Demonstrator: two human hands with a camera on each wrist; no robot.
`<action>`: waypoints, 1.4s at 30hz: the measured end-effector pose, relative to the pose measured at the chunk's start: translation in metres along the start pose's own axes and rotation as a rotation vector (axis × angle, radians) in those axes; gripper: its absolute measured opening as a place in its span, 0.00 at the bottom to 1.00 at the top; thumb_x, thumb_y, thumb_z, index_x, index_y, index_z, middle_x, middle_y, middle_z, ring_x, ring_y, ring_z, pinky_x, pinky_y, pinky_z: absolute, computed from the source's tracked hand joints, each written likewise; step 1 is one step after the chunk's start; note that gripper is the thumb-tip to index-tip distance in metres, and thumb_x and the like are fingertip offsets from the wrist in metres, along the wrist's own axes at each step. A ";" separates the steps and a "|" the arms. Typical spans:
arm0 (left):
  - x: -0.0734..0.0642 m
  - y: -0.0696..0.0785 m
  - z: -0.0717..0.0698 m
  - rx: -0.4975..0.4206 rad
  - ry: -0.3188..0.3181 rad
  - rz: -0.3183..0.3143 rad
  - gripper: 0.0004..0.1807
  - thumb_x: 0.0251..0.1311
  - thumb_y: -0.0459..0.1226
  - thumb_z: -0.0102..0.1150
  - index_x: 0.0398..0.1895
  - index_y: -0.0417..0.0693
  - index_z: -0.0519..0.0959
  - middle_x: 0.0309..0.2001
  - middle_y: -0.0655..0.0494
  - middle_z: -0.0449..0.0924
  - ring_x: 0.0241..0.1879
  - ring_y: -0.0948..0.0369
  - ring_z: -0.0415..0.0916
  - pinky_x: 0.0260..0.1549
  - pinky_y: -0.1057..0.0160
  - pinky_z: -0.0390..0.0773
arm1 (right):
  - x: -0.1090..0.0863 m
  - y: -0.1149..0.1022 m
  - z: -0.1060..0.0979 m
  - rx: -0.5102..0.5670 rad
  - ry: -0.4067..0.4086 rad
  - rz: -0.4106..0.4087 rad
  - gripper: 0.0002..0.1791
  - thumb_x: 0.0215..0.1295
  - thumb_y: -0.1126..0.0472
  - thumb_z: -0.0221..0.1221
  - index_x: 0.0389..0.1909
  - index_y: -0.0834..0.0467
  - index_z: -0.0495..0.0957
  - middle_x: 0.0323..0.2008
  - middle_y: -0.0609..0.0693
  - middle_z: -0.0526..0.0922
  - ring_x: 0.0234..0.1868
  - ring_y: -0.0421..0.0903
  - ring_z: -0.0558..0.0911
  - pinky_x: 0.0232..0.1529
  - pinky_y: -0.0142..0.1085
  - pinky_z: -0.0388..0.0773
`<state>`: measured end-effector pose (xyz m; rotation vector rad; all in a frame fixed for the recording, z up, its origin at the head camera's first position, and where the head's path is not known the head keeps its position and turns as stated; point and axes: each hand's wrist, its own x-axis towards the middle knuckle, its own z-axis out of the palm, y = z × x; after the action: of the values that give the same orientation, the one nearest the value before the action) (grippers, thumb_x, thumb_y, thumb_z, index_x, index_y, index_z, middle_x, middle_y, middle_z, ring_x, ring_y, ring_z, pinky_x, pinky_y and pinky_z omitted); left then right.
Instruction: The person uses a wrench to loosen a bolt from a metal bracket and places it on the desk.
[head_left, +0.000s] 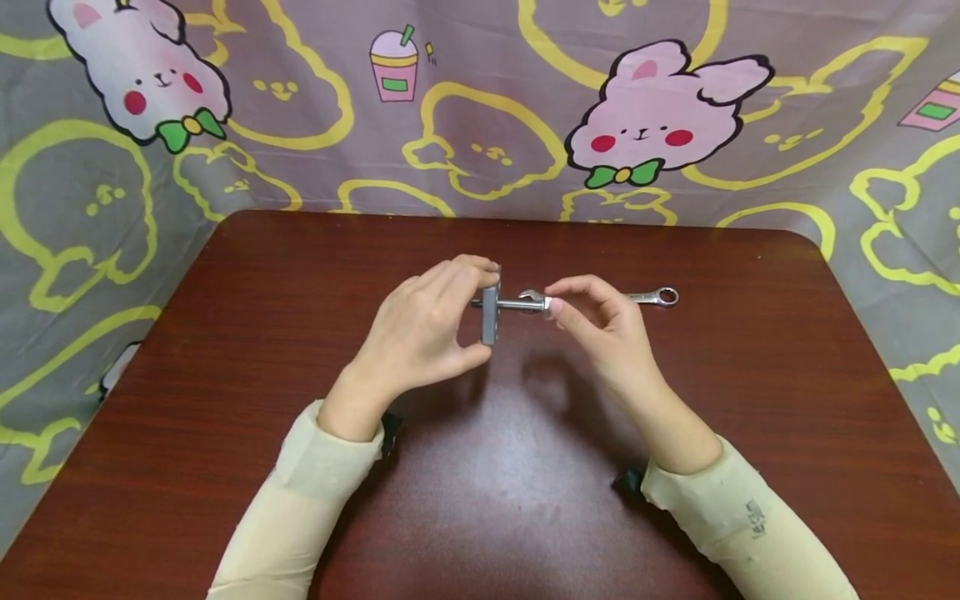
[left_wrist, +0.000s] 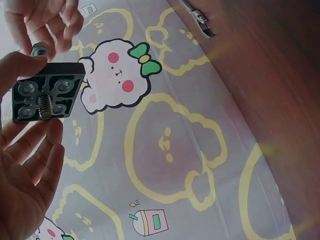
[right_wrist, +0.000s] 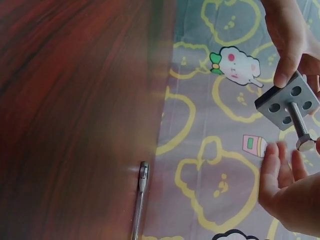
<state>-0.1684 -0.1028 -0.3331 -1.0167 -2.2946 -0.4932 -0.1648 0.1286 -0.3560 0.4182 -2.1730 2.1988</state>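
While your left hand point(head_left: 423, 329) is pinching the square grey metal plate with holes point(head_left: 491, 312) by its edges — thumb below, fingers point(head_left: 468, 271) curled over the top — you are holding it upright above the dark red wooden tabletop point(head_left: 225, 350), just in front of you. Your right hand point(head_left: 600, 321) is gripping the hexagonal head of the long silver bolt point(head_left: 517, 304) between thumb and fingertips point(head_left: 558, 287), the shank running level through the plate's centre hole; the left wrist view shows its threaded tip point(left_wrist: 46, 106) poking out the far side. Keep the bolt square to the plate as you are turning it, since a tilt would probably bind the threads. Hold the plate rigid and let only the right fingers roll the head — short, even twists. Behind your right hand a silver combination wrench point(head_left: 652, 296) is lying on the tabletop, near enough for a final tightening. A cartoon rabbit-print cloth point(head_left: 480, 108) is hanging behind the tabletop.
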 end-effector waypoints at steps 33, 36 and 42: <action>-0.003 -0.001 -0.001 0.037 -0.028 -0.023 0.34 0.34 0.39 0.76 0.50 0.43 0.75 0.55 0.52 0.80 0.45 0.56 0.80 0.29 0.60 0.78 | -0.001 0.004 0.005 -0.089 -0.017 -0.148 0.16 0.57 0.79 0.61 0.48 0.71 0.78 0.35 0.35 0.85 0.36 0.38 0.83 0.33 0.27 0.77; -0.003 -0.001 -0.001 0.038 -0.032 -0.024 0.34 0.34 0.39 0.76 0.50 0.43 0.75 0.56 0.52 0.80 0.45 0.56 0.79 0.29 0.60 0.77 | -0.001 0.004 0.006 -0.053 -0.020 -0.159 0.16 0.55 0.81 0.61 0.47 0.73 0.77 0.33 0.37 0.86 0.33 0.39 0.83 0.30 0.27 0.76; -0.001 0.001 -0.004 0.061 -0.026 -0.005 0.33 0.33 0.38 0.74 0.50 0.44 0.75 0.54 0.54 0.81 0.46 0.56 0.76 0.26 0.62 0.74 | -0.001 0.007 0.006 0.044 -0.028 -0.213 0.15 0.55 0.82 0.61 0.45 0.71 0.79 0.37 0.44 0.86 0.34 0.40 0.83 0.33 0.28 0.79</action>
<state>-0.1656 -0.1043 -0.3304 -0.9936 -2.3206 -0.4117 -0.1641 0.1231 -0.3631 0.6528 -1.9908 2.1407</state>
